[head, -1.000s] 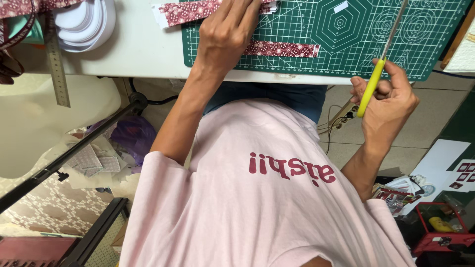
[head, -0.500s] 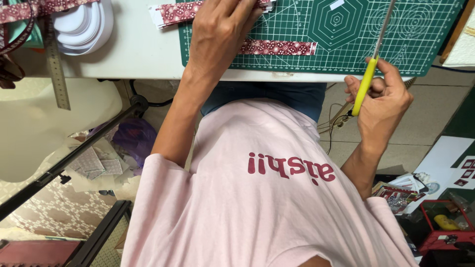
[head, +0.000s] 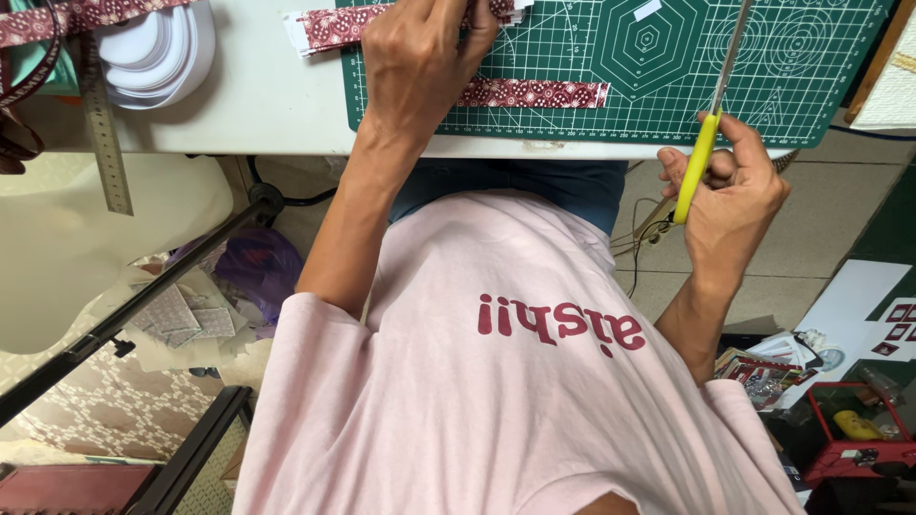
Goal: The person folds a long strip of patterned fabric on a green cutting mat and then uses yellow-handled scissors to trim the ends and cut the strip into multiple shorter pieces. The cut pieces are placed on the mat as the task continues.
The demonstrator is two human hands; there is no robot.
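Right hand (head: 730, 195) grips scissors (head: 711, 110) (off mat edge (head: 572, 148)).

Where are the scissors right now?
In the head view, right side: the yellow-handled scissors are in the right hand, blades over the green cutting mat.

Your left hand (head: 420, 67) covers the middle of the upper patterned fabric strip (head: 334, 24), and its fingertips run off the top edge, so you can't tell how they pinch it. Your right hand (head: 730, 195) hides the lower loop of the yellow-handled scissors (head: 701, 157); the blade tips are cut off at the top, so whether they are parted is unclear. Left of your left hand, the stack of white paper shapes (head: 157, 52) is cropped at the top.
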